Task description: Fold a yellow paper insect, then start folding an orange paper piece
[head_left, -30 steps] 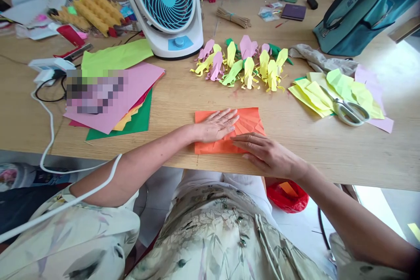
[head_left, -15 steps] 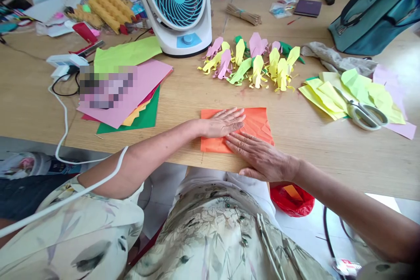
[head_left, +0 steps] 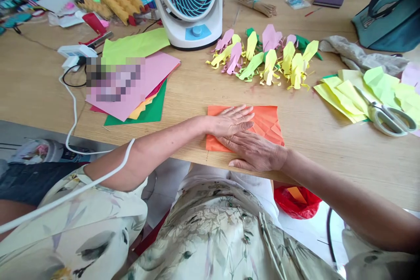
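Note:
An orange folded paper sheet (head_left: pixel 269 120) lies at the near edge of the wooden table (head_left: pixel 197 92). My left hand (head_left: pixel 231 121) lies flat on its upper left part, fingers stretched out and pointing right. My right hand (head_left: pixel 252 151) presses flat on the sheet's lower edge, fingers pointing left, just below and touching the left hand. Neither hand grips anything. Creases fan across the uncovered right part of the orange sheet.
Several folded paper figures (head_left: pixel 265 54) in yellow, pink and green sit behind the sheet. A stack of coloured paper (head_left: pixel 144 83) lies left, a blue-white fan (head_left: pixel 188 2) behind. Yellow-green scraps and scissors (head_left: pixel 389 116) lie right. A teal bag (head_left: pixel 390 17) stands far right. A white cable (head_left: pixel 70 111) hangs left.
My right hand has slid leftward along the sheet's lower edge, closing up under the left hand. The view has shifted, so the table appears further right.

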Demonstrator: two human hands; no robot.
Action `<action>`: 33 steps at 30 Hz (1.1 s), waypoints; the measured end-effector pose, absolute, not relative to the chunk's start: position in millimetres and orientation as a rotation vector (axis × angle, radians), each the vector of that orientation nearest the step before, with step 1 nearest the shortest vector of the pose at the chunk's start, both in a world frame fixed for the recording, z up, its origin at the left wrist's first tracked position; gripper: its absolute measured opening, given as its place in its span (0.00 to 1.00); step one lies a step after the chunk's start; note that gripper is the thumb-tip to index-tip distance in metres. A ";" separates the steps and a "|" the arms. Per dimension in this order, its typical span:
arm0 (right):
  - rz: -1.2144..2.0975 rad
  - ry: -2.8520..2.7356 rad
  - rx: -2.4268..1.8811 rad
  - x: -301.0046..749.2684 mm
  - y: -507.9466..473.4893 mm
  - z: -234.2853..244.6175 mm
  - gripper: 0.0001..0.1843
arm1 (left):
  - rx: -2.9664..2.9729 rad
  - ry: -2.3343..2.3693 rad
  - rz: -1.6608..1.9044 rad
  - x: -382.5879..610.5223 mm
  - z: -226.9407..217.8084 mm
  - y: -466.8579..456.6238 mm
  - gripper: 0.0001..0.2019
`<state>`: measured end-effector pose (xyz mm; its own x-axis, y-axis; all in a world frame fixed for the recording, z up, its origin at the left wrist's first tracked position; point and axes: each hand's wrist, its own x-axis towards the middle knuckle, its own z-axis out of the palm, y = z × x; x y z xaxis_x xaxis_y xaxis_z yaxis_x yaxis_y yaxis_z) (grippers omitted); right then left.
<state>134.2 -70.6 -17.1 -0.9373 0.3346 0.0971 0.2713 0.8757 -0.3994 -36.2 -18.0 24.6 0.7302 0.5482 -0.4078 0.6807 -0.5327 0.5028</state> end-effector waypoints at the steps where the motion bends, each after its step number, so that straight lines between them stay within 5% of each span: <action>1: 0.576 -2.887 -0.464 133.6 -72.6 -17.1 0.41 | 2.276 0.924 -0.262 -36.0 24.8 -18.4 0.37; 9: 0.679 -2.873 -0.208 130.6 -103.2 -7.0 0.47 | 2.325 0.928 -0.300 -36.1 23.7 -20.6 0.37; 15: 0.637 -2.792 -0.327 129.8 -97.8 -7.1 0.38 | 2.351 0.922 -0.293 -37.4 21.9 -20.6 0.38; 20: 0.526 -2.845 -0.591 118.8 -97.3 -16.7 0.41 | 2.338 0.933 -0.311 -36.7 23.1 -21.0 0.37; 25: 0.645 -2.858 -0.400 108.0 -123.3 -7.1 0.43 | 2.335 0.928 -0.289 -36.4 22.5 -20.6 0.38; 30: 0.706 -2.854 -0.104 100.6 -139.7 2.3 0.33 | 2.335 0.921 -0.290 -37.2 23.7 -21.4 0.38; 33: 0.554 -2.792 -0.465 97.0 -137.2 -3.3 0.36 | 2.348 0.914 -0.276 -37.6 21.8 -20.8 0.38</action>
<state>97.0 -137.2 -3.3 -0.9160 0.3557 0.1856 0.2580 0.8765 -0.4065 -37.6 -20.8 21.8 0.7416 0.5461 -0.3895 0.6704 -0.5844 0.4571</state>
